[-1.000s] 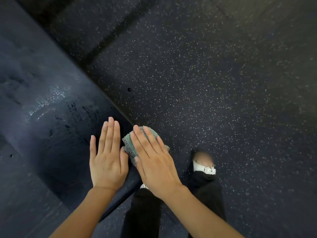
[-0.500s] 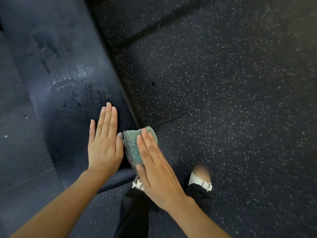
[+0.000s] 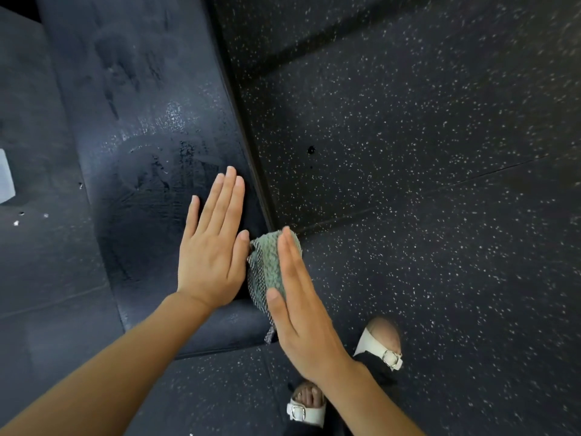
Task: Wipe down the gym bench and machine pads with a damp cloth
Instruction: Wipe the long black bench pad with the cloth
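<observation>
Two grips are kept flat with fingers straight, nothing really clutched. The right grip (image 3: 303, 306) is pressed onto the green cloth (image 3: 267, 265), which is pinned against the side edge of the padded worktop (image 3: 141, 121). The left grip (image 3: 213, 243) is laid flat on top of the pad, just beside the cloth. Damp streaks (image 3: 176, 158) can be seen ahead of it. Speckled rubber floor (image 3: 408, 184) and white sandals (image 3: 388, 354) are spotted below.

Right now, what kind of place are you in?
Probably a gym: dark speckled rubber floor, a padded bench with damp wipe streaks, and a green cloth pressed at its edge.
</observation>
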The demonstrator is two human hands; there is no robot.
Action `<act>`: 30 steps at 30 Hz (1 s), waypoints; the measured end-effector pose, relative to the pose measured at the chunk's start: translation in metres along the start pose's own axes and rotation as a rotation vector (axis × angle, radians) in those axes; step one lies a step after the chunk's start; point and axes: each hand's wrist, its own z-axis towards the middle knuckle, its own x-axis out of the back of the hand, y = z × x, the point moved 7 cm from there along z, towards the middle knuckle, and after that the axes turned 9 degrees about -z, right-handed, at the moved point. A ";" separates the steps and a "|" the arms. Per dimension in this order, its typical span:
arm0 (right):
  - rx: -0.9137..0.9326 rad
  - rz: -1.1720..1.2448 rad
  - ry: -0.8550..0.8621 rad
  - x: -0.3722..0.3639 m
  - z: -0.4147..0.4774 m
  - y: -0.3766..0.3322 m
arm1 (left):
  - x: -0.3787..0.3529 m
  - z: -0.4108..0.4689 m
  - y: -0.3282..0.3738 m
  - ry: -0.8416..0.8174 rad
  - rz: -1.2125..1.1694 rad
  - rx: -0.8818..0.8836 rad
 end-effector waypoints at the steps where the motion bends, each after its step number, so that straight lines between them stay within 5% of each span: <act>1: -0.002 0.021 -0.001 0.002 0.007 -0.001 | 0.000 0.001 0.000 0.010 -0.009 0.005; 11: 0.026 0.091 0.008 0.017 0.052 -0.009 | 0.003 0.003 -0.007 0.084 -0.054 0.121; 21: -0.046 0.015 -0.134 0.004 -0.022 0.002 | 0.011 0.012 -0.029 -0.157 0.015 -0.179; 30: -0.056 0.038 -0.052 0.002 0.001 0.002 | 0.016 0.024 -0.036 -0.193 0.057 -0.285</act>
